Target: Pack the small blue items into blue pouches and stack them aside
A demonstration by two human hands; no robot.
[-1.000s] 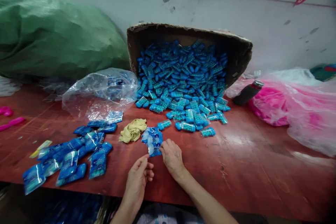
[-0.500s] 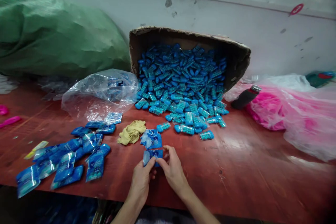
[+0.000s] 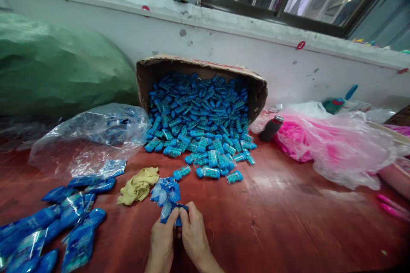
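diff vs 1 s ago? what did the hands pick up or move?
The right hand drew one blue sachet off the small sachet pile towards the body; the left hand, empty before, joined it, and both now pinch it. The camera tilted up. Tipped box, yellow cloth and filled packs stayed put.

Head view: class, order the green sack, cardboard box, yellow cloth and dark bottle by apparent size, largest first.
1. green sack
2. cardboard box
3. yellow cloth, though it lies nearer the camera
4. dark bottle
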